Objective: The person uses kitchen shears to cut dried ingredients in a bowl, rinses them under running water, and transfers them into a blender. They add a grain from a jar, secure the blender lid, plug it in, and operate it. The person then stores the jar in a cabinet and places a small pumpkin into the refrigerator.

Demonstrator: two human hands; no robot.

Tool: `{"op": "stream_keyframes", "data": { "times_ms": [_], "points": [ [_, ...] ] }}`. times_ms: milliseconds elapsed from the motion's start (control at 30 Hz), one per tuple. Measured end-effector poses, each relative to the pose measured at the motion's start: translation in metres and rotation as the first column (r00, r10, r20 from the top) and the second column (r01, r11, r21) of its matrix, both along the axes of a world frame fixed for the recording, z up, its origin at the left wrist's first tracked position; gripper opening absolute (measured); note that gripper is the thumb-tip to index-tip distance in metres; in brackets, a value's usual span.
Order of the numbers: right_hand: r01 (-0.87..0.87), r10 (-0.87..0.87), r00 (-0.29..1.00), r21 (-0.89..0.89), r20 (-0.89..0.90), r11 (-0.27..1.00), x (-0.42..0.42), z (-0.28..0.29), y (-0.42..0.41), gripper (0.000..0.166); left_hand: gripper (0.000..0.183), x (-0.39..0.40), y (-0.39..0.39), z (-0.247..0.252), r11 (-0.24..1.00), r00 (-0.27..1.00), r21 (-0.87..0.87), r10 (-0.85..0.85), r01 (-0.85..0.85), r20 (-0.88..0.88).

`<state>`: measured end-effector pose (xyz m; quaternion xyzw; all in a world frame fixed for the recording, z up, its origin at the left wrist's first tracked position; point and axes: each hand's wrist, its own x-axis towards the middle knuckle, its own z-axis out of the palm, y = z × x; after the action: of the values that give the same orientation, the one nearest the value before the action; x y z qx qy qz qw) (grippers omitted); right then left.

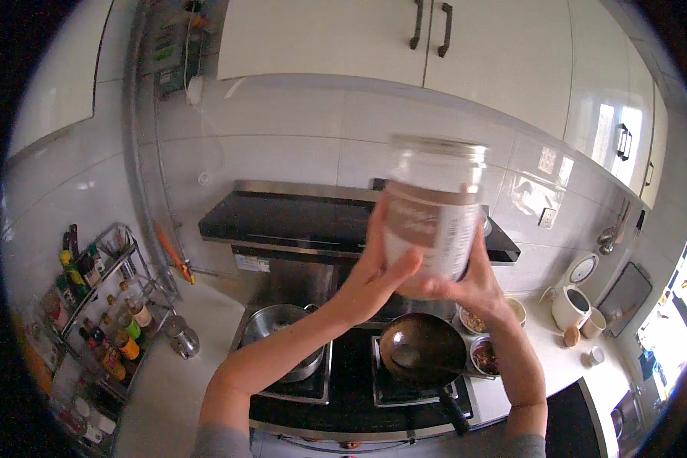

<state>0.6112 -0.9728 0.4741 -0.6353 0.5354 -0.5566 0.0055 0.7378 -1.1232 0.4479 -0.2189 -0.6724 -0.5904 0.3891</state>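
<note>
Both hands are raised in front of me around a large, labelled clear jar (432, 217), open at its threaded rim. My left hand (380, 275) holds its left side, and my right hand (472, 275) holds its right side and lower part. The jar is slightly blurred, and its contents cannot be made out. Below it, a dark wok (422, 349) with a ladle or similar utensil in it sits on the right burner of the black gas hob (349, 389). A steel pot (283, 338) stands on the left burner, partly behind my left forearm.
A black range hood (286, 220) and white cupboards (492, 63) are on the wall ahead. Bottles crowd a metal rack (97, 286) at left, near a steel pitcher (181, 338). At right are a bowl of dark red food (484, 355), other bowls and a white rice cooker (571, 306).
</note>
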Motion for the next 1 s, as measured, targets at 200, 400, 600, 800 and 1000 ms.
{"op": "stream_keyframes", "data": {
  "times_ms": [200,400,600,800,1000],
  "points": [
    [0.383,-0.297,0.906,-0.286,0.301,0.878,-0.022,0.006,0.067,0.122,0.067,-0.109,-0.023,0.106,0.579,0.698,-0.399,0.514,-0.711,-0.499],
    [0.538,-0.471,0.841,-0.310,0.268,0.784,-0.037,0.003,0.117,0.111,0.082,-0.150,-0.061,0.249,0.910,0.877,0.003,0.399,-0.414,-0.269],
    [0.576,-0.509,0.816,-0.314,0.273,0.755,-0.043,0.001,0.113,0.113,0.064,-0.101,-0.067,0.268,0.821,0.814,-0.156,0.483,-0.549,-0.322],
    [0.508,-0.422,0.858,-0.365,0.292,0.780,-0.043,0.026,0.069,0.110,0.027,0.115,-0.017,0.263,0.742,0.703,-0.209,0.448,-0.637,-0.553],
    [0.470,-0.473,0.873,-0.454,0.116,0.757,-0.036,0.090,0.004,0.109,0.034,0.210,-0.097,0.232,0.581,0.486,-0.025,0.656,-0.814,-0.578]
  ]
}}
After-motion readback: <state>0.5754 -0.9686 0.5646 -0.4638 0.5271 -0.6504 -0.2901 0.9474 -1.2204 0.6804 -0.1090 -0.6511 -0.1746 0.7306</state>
